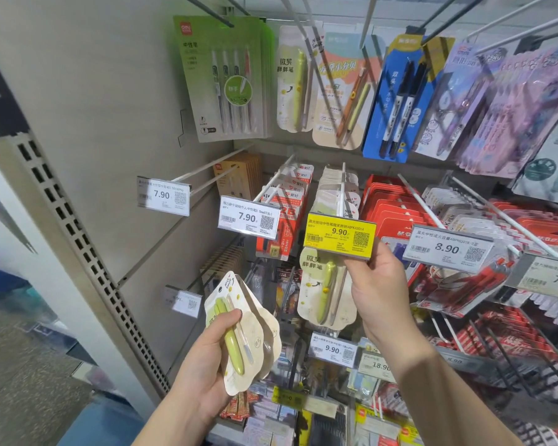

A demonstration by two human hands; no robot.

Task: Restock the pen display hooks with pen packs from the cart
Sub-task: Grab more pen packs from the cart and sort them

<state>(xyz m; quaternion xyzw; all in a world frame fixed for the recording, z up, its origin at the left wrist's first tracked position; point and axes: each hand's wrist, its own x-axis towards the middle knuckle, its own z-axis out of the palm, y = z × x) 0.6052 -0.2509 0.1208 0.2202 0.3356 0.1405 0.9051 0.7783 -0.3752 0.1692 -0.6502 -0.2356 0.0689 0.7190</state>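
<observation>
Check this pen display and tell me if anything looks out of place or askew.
Nothing looks damaged. One oddity: the yellow price tag is tipped up by the right hand, with one green pen pack dangling below it. The left hand holds more packs, fanned unevenly.

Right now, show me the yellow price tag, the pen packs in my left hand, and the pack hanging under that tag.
yellow price tag (339, 233): head view, on its printed face.
pen packs in the left hand (239, 336): head view, on the front pack's card.
hanging pack (322, 294): head view, on its green pen.
</observation>
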